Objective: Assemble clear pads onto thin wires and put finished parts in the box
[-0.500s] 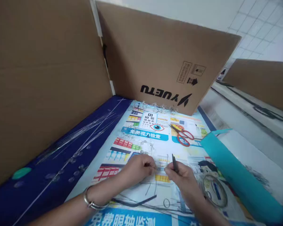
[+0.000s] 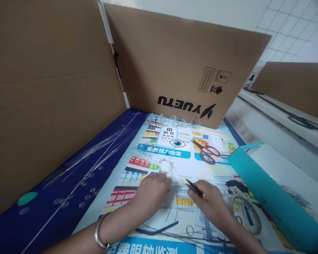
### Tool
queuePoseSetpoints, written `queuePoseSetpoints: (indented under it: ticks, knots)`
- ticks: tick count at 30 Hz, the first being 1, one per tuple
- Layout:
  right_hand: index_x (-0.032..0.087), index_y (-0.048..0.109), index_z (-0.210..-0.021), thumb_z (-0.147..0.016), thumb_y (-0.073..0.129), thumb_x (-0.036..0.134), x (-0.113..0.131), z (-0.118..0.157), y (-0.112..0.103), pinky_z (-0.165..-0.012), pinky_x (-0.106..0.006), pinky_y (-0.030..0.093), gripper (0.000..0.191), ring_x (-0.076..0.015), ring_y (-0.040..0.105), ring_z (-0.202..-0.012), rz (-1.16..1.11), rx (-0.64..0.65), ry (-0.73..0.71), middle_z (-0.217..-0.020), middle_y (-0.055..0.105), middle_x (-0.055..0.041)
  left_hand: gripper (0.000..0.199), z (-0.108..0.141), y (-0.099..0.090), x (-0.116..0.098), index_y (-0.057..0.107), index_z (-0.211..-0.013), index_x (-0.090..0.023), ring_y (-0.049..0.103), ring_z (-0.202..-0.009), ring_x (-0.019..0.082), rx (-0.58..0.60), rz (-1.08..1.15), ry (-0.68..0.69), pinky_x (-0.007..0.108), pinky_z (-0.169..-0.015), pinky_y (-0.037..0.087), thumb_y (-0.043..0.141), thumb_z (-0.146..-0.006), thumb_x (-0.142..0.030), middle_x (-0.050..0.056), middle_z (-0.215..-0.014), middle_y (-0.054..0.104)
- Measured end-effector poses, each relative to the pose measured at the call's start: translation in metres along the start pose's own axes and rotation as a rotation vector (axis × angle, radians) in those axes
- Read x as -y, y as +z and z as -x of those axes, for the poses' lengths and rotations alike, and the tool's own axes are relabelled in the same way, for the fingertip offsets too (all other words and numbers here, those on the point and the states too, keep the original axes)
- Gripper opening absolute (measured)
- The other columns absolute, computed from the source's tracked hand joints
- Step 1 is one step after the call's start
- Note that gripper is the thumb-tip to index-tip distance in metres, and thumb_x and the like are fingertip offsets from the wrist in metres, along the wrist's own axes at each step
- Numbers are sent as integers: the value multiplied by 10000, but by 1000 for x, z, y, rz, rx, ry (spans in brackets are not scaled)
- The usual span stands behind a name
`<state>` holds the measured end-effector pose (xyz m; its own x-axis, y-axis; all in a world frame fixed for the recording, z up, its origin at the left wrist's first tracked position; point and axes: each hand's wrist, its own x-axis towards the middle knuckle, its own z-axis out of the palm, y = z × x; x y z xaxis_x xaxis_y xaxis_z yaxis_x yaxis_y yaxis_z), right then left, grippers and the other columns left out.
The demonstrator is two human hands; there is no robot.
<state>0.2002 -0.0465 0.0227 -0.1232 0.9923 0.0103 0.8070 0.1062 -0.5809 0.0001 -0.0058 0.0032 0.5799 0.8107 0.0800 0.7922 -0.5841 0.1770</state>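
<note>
My left hand (image 2: 152, 190) lies palm down on a printed eye-care poster (image 2: 166, 135), its fingertips near a tangle of thin wire and transparent beads (image 2: 165, 166). A metal bangle (image 2: 99, 233) circles that wrist. My right hand (image 2: 210, 201) grips a slim black tool (image 2: 194, 188), perhaps tweezers, its tip pointing up and left towards my left hand. The hands stand apart. Loose bent wires (image 2: 172, 215) lie on the poster just below them.
Red-handled scissors (image 2: 208, 154) lie on the poster's far part, and a teal tube (image 2: 270, 190) lies at right. Left, a dark blue mat (image 2: 42, 208) holds thin metal rods and transparent beads. Cardboard panels (image 2: 180, 60) stand behind.
The black tool has tipped from nearly upright to a low slant. My left hand has shifted slightly left, widening the gap between my hands. The view has moved slightly.
</note>
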Motion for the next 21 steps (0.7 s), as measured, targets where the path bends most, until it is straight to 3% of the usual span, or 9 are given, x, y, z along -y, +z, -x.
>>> queuePoseSetpoints:
  ticks: [7,14,21]
  knots:
    - [183,494,-622,-782,539,213,-9,-2,7,-579,-219,275,170,-128,484,-659,201,59,-75,-665,553,16,58,-1,-4,0,594,-755,-176,579,-731,212,50,10,-4,306,-644,424,544,-781,-188,48,-771,620]
    - [189,534,-651,-787,526,249,-19,-3,8,-559,-226,256,149,-136,510,-652,330,81,-21,-687,596,-3,33,3,-21,-8,608,-770,-175,581,-778,234,48,-22,40,357,-703,443,589,-767,-202,59,-792,628]
    - [197,552,-673,-791,524,295,-25,-3,6,-548,-230,246,156,-140,537,-660,335,103,-16,-707,620,-6,95,13,-24,-31,627,-777,-159,615,-708,212,217,-55,255,311,-620,466,543,-760,-118,57,-770,659]
